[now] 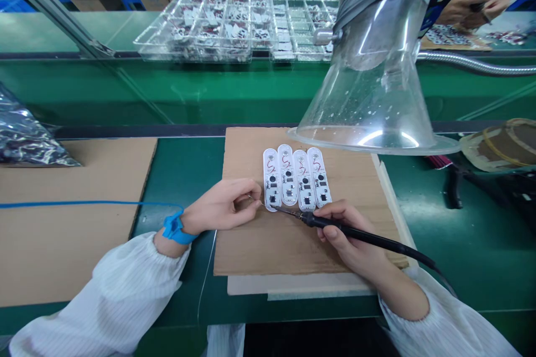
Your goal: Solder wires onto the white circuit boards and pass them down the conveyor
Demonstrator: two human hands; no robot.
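from the head camera, the left hand (220, 206) is pinched nearly closed, thumb and forefinger holding what looks like a fine bright wire (252, 198) close to the near end of the leftmost of four white oval circuit boards (288, 175). the right hand (349, 234) is closed around a black soldering iron (371, 238) in a pen hold, its thin metal tip reaching left to almost the same spot. the boards lie side by side on a brown corrugated cardboard sheet (259, 245), their smooth white faces carrying small dark square parts and thin red squiggles. a clear plastic fume hood (368, 106) hangs just above the sheet, joined to a ribbed metal hose (473, 64). a blue wrist strap (173, 228) circles the left wrist, and its blue cord (84, 203) runs off across a second cardboard sheet (62, 245) on the green worktop (188, 167). white striped sleeves (113, 290) gather in soft folds on both forearms. farther off, clear compartment trays (205, 22) hold many small white pieces, and at upper right a co-worker's hand (473, 11) sits above a scatter of similar parts.
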